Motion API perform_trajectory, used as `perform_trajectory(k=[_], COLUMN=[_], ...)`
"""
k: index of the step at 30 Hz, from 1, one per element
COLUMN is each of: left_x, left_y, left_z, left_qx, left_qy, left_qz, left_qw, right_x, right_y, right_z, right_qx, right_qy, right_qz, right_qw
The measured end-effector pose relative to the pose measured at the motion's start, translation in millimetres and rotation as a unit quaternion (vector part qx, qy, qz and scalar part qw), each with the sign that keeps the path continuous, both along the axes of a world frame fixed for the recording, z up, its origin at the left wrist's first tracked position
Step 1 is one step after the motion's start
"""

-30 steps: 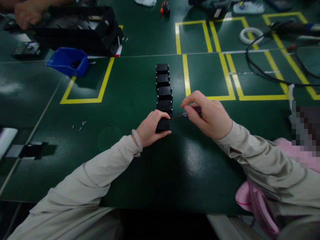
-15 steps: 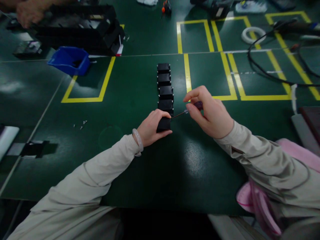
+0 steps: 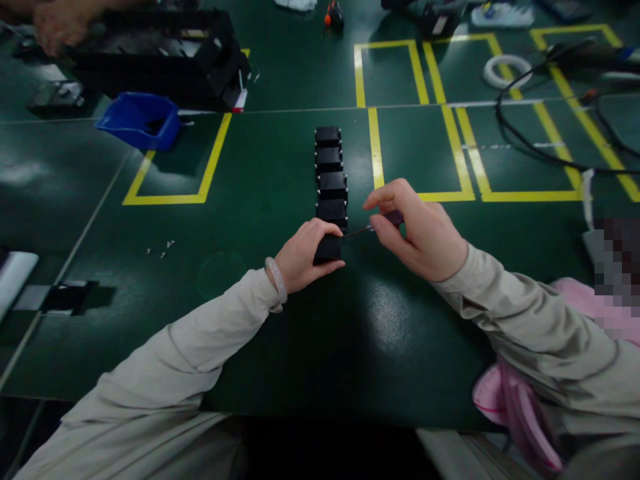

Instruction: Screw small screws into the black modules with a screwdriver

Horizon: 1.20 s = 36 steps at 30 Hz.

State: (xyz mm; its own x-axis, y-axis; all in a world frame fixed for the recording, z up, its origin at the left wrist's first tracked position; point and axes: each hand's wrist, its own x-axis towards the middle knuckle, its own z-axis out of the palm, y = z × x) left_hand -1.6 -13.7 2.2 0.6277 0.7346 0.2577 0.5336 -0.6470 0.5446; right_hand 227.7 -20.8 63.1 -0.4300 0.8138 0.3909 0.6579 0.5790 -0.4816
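My left hand grips a small black block on the green table, thumb and fingers on its near and far sides. In my right hand is a screwdriver with a dark purplish handle, held nearly level. Its thin shaft points left and its tip meets the right side of the black block, close to my left fingertip. Directly beyond the held block stands a row of similar black blocks with small shiny screws along their sides. Several loose screws lie to the left of my left hand.
A blue bin sits at the upper left, before a large black housing where another person's hand rests. Yellow tape outlines areas of the table. A white ring and black cable lie at right.
My right hand has shifted slightly down and left, and the screwdriver handle has dipped a little. My left hand and the block have stayed in place.
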Motion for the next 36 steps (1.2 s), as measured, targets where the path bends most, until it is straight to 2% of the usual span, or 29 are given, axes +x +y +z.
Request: perform_trajectory(k=[5, 12, 28, 36], left_x=[0.1, 0.0, 0.0, 0.2], left_y=[-0.2, 0.2, 0.3, 0.2], left_z=[0.6, 0.6, 0.2, 1.1], left_qx=[-0.005, -0.002, -0.008, -0.016], left_qy=[0.003, 0.002, 0.004, 0.007], left_qz=[0.001, 0.0, 0.001, 0.003], left_qw=[1.0, 1.0, 1.0, 1.0], right_x=[0.8, -0.6, 1.7, -0.8], right_y=[0.0, -0.9, -0.3, -1.3], right_z=[-1.0, -1.7, 1.5, 1.0], right_qx=[0.006, 0.025, -0.009, -0.015], right_qy=[-0.026, -0.012, -0.018, -0.01], right_qz=[-0.007, -0.014, 0.006, -0.014], right_qw=[1.0, 1.0, 1.0, 1.0])
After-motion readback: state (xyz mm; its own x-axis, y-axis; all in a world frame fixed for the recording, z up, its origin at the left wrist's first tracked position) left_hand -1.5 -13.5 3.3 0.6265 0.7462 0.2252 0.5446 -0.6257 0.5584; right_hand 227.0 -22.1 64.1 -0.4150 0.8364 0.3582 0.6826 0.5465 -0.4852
